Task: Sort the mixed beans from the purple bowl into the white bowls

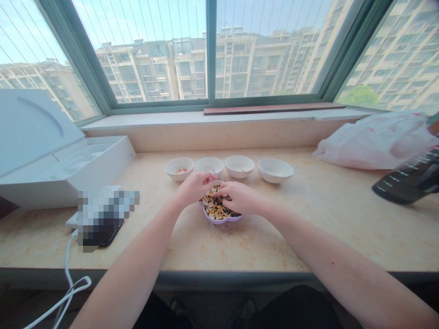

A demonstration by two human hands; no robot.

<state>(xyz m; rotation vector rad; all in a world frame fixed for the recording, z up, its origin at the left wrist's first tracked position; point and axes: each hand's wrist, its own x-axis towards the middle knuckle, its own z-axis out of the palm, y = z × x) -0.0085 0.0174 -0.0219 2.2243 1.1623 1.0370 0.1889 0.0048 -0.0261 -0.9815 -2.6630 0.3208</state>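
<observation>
A purple-rimmed dish [223, 221] with a lobed edge holds a mix of yellow kernels, dark beans and pale flat pieces [219, 211]. My right hand [242, 197] reaches into it from the right, fingertips on the mix, thumb and fingers apart. My left hand [192, 188] hovers at the dish's left rim, before the second bowl, its fingertips pinched together; whatever they hold is too small to make out. Behind stand white bowls in a row: the leftmost bowl [179, 175] has red and pale bits, the second bowl [209, 161] a few dark bits, the third bowl [239, 161] small pale bits, and the rightmost bowl [275, 176] shows none.
An open white box [99, 160] stands on the left of the stone-patterned counter [192, 246]. Nearer lies a pixelated dark phone-like object [106, 228] beside a white cable [67, 260]. At right are a plastic bag [370, 141] and a dark bottle [401, 185]. Windows rise behind.
</observation>
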